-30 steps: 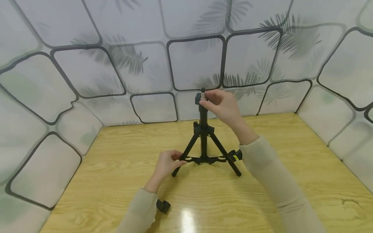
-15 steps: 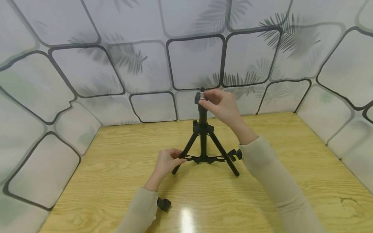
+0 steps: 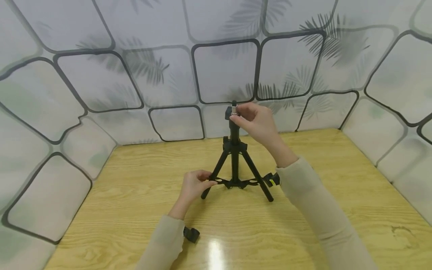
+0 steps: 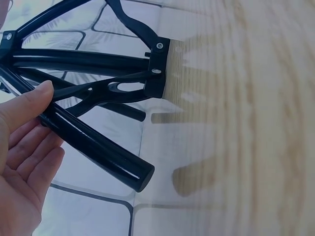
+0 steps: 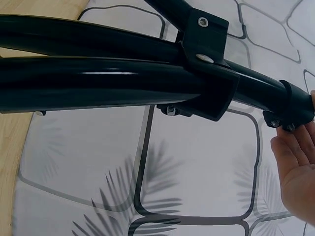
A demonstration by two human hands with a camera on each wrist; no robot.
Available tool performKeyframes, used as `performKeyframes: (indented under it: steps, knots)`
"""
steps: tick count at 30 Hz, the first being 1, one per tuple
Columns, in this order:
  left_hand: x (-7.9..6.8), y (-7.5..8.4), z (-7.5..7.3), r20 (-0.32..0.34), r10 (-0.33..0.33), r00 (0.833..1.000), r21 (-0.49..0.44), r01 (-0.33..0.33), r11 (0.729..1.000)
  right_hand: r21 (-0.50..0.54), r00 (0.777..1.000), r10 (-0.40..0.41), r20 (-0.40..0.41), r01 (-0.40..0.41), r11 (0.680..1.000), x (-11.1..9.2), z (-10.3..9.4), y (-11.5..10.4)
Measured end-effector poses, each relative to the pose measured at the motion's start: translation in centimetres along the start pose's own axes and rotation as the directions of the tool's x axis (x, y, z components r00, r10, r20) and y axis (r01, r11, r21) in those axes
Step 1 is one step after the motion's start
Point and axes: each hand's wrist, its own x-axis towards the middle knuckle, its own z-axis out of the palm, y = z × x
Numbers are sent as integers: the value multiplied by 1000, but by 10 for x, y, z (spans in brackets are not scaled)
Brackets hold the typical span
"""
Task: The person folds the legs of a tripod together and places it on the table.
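A black tripod (image 3: 235,165) stands upright near the middle of the wooden table in the head view, its legs partly spread. My left hand (image 3: 195,184) grips its front-left leg where the spreader brace joins, thumb on one side and fingers behind. Up close in the left wrist view, that leg (image 4: 101,145) ends in a capped tip held apart from its reflection on the tabletop. My right hand (image 3: 257,122) pinches the silver stud (image 3: 234,109) at the top of the column. In the right wrist view, its fingers (image 5: 295,142) show beside the column's collar.
A small black clamp-like part (image 3: 191,235) lies by my left sleeve. Another black part with a yellow mark (image 3: 272,180) sits between the right leg and my right sleeve. Patterned fabric walls (image 3: 226,75) enclose the table (image 3: 135,168) at the back and sides.
The tips of the two front legs have drawn slightly closer together and shifted up in the view. Both hands keep their holds in nearly the same places.
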Motion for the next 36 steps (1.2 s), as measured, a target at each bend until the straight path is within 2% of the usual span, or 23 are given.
performKeyframes:
  steps: [8,14,20,28,36]
  knots:
    - [3,-2,4,-30,-5,1000,-22,4,1000,15,998,-42,-36,43,999,-3,2,1]
    - [3,-3,6,-37,10,999,-31,-11,999,36,999,-32,-35,33,999,-4,4,1]
    - [5,-1,7,-38,-5,999,-42,4,999,58,999,-39,-36,41,997,-7,4,-4]
    - [9,0,9,-54,7,999,-62,-10,998,36,994,-88,-57,90,995,-4,4,1]
    - [8,3,13,-55,-31,998,-82,26,996,30,996,-77,-51,79,996,-5,4,2]
